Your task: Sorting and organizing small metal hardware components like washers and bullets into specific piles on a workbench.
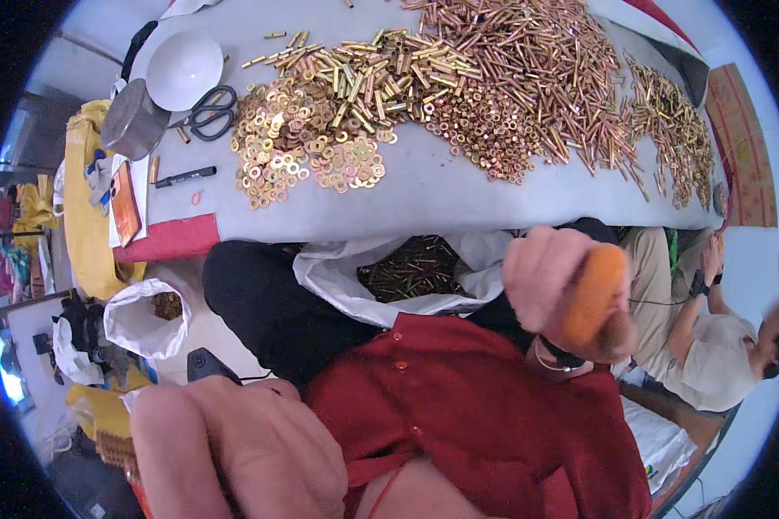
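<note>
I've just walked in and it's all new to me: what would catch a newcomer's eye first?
Probably the heap of slender brassy pieces across the back of the grey table, with washers piled at its left and nuts at its front. Next, perhaps, the blurred orange thing at the person's right hand, or the white sack of dark metal pieces at the table's front edge.

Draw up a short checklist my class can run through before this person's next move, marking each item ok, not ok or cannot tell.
1. White sack open: ok, mouth spread between the knees, dark metal pieces showing inside.
2. Right hand firmly holding the orange item: cannot tell, blurred.
3. Left hand free of objects: cannot tell, its fingers are not clearly shown.
4. Washers separate from metal tubes: not ok, the piles meet.
5. Phone away from the piles: ok, at the table's left end.
</note>
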The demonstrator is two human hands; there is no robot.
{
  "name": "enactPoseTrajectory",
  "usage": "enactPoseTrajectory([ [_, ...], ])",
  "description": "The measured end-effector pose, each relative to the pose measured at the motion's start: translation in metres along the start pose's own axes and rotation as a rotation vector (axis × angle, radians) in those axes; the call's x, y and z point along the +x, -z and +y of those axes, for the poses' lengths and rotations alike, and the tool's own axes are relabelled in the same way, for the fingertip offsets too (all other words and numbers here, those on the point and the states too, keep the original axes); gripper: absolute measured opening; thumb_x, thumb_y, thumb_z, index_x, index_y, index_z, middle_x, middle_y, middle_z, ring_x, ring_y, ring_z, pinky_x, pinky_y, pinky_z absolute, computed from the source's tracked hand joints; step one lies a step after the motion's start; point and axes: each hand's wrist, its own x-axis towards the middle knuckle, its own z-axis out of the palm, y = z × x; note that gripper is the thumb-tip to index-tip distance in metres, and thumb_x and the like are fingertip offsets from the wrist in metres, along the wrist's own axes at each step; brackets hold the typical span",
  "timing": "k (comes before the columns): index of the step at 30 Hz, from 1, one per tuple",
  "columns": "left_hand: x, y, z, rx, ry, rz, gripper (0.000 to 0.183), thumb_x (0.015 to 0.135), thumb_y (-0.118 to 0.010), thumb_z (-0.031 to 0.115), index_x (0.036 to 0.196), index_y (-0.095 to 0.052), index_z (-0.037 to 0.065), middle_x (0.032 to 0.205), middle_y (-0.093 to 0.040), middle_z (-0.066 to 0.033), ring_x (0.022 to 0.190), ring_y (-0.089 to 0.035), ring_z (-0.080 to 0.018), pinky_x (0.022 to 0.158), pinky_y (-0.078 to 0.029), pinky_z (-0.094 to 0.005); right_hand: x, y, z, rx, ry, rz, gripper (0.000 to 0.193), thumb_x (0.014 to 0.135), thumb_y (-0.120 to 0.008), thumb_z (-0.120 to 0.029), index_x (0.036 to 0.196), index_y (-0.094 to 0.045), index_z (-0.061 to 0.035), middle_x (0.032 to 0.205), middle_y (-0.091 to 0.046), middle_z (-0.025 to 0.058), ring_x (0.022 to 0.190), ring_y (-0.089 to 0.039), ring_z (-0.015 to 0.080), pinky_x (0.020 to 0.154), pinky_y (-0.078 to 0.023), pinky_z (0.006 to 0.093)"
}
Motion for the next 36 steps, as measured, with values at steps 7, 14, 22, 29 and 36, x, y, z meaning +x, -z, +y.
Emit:
enactPoseTrajectory([
  [7, -0.002, 0.016, -0.014, -0.225, -0.153, -0.273, 0.018, 0.092, -0.047, 0.018, 0.097, -0.050, 0.001, 0.089, -0.062, -0.0278, 0.061, -0.061, -0.0349, 0.046, -0.046, -0.0377, -0.014, 0.014, 0.007, -0.132, -0.292, 0.009, 0.044, 0.087, -0.049, -0.045, 0.087, -0.051, -0.0009, 0.076, -0.051, 0.0124, 0.067, -0.044, 0.0208, 0.062, -0.035, 0.0329],
  [14, -0.017, 0.022, -0.028, -0.155, -0.303, -0.283, 0.018, 0.093, -0.042, 0.016, 0.100, -0.049, 0.001, 0.092, -0.060, -0.0278, 0.063, -0.061, -0.0384, 0.047, -0.046, -0.0386, -0.021, 0.024, 0.018, -0.139, -0.318, 0.018, 0.039, 0.088, -0.050, -0.038, 0.089, -0.052, 0.0009, 0.077, -0.051, 0.0131, 0.069, -0.046, 0.0214, 0.063, -0.037, 0.0329],
  [22, 0.015, 0.102, -0.066, -0.038, 0.037, 1.152, 0.030, 0.092, -0.053, 0.034, 0.111, -0.051, 0.011, 0.089, -0.063, -0.0081, 0.068, -0.063, -0.0164, 0.043, -0.042, -0.0232, 0.006, 0.057, 0.088, -0.736, -0.456, 0.453, 0.015, 0.086, -0.058, -0.010, 0.098, -0.060, -0.0022, 0.081, -0.063, 0.0035, 0.068, -0.055, 0.0084, 0.060, -0.044, 0.0228],
  [29, 0.000, 0.172, -0.094, 0.287, 0.093, 1.066, 0.025, 0.090, -0.055, 0.020, 0.110, -0.050, 0.008, 0.089, -0.064, -0.0089, 0.061, -0.062, -0.0132, 0.039, -0.039, -0.0196, 0.052, 0.067, 0.149, -1.145, -0.275, 0.227, 0.016, 0.082, -0.063, -0.011, 0.095, -0.061, -0.0017, 0.081, -0.064, 0.0098, 0.068, -0.059, 0.0182, 0.062, -0.047, 0.0295],
  [36, -0.014, 0.178, -0.102, 0.483, -0.004, 1.142, 0.024, 0.089, -0.058, 0.021, 0.106, -0.049, 0.006, 0.093, -0.064, -0.0095, 0.059, -0.060, -0.0108, 0.038, -0.037, -0.0175, 0.055, 0.066, 0.190, -1.645, -0.177, 0.049, 0.029, 0.080, -0.063, -0.015, 0.106, -0.059, -0.0042, 0.091, -0.057, 0.0149, 0.087, -0.055, 0.0334, 0.074, -0.046, 0.0407],
])
